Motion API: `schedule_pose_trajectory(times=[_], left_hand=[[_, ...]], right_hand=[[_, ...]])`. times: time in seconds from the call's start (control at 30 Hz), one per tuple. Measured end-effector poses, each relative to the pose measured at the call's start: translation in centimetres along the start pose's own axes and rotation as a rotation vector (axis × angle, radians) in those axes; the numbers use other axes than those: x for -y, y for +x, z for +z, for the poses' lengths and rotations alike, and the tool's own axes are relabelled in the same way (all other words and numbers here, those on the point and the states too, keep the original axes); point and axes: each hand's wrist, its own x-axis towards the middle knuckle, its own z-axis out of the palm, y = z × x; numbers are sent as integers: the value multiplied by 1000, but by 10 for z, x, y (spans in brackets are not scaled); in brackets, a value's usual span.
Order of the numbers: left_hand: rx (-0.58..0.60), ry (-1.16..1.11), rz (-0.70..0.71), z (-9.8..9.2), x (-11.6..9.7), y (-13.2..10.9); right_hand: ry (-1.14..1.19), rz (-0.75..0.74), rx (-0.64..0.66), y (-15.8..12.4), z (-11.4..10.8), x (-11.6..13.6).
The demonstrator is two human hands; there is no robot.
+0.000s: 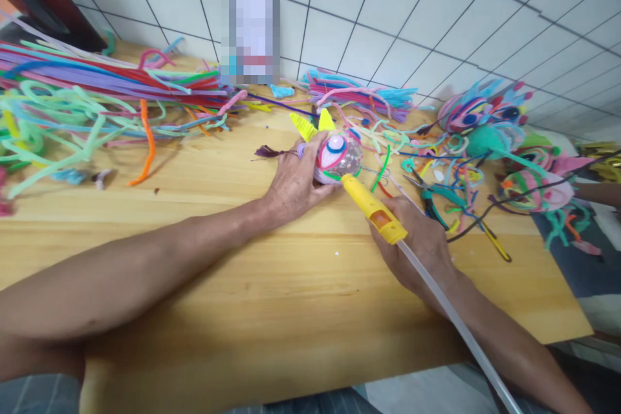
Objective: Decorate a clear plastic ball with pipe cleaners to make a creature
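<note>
My left hand [295,178] is closed around a small round craft head [348,158], clear and shiny at the front. The head has a pink-rimmed eye with a blue ring, yellow pipe-cleaner horns or ears on top, and a dark tassel [270,152] at its left. In my right hand [416,242] is a yellow hot glue gun [373,207], its nozzle end touching or nearly touching the head's lower front. A long translucent glue stick [451,314] runs out of the gun's back, over my right forearm. My right fingers are mostly hidden behind the gun.
Bundles of coloured pipe cleaners [111,81] lie at the back left, more [363,94] at the back middle. Pliers [431,194] rest among scraps on the right. Several finished-looking pipe-cleaner figures [495,116] stand at the far right. A blurred upright object [255,29] leans against the tiled wall.
</note>
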Motion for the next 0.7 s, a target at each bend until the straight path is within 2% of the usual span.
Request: schedule_pose_trajectory(times=[0.27,0.53,0.7], left_hand=[[31,-27,-5,-3,0,-1],[12,-11,8,-1,1,-2],[10,-6,9,-1,1,-1]], right_hand=[[6,-21,-31,-2,0,-2],[8,-41,-67,3,12,3],[0,-54,-89,2,7,1]])
